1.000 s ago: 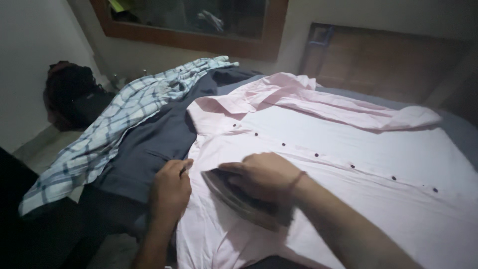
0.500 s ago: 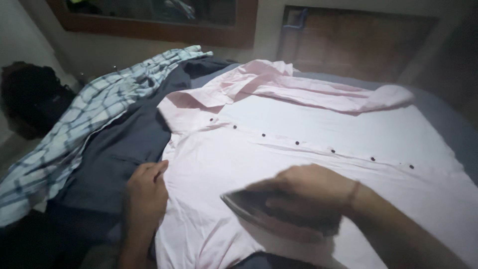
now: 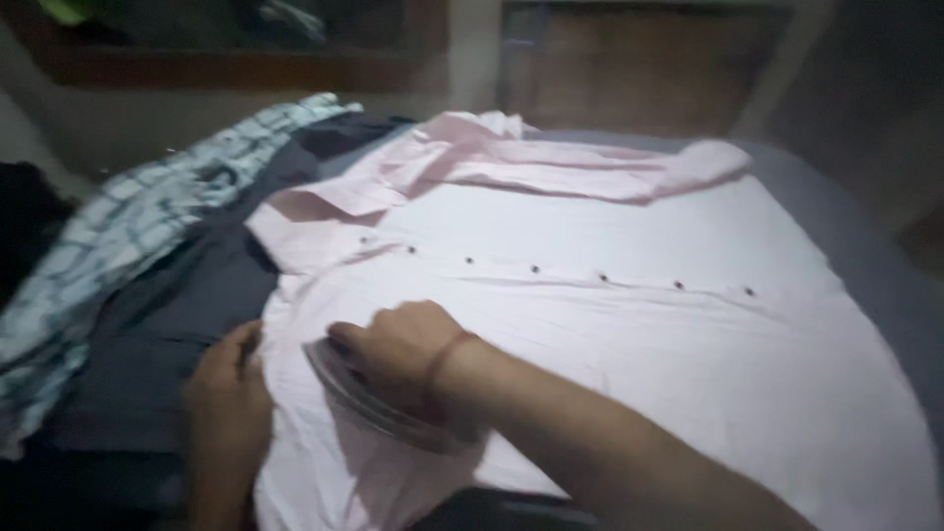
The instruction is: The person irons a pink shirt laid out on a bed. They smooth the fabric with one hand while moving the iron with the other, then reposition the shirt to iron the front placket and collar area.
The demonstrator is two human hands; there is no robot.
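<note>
A pale pink shirt with dark buttons lies spread flat across a bed, collar to the left, one sleeve folded over its far side. My right hand grips a clothes iron that rests on the shirt's near left part. My left hand presses flat on the shirt's left edge, just beside the iron's tip, fingers together and holding nothing.
A dark grey garment lies left of the shirt, and a blue-and-white checked shirt beyond it. A wooden headboard and a wood-framed opening stand at the back. The grey sheet shows at the right.
The iron, in my right hand, slid right and then back left toward the shirt's edge. My left hand stayed on that edge. The view shifted, so everything sits further left.
</note>
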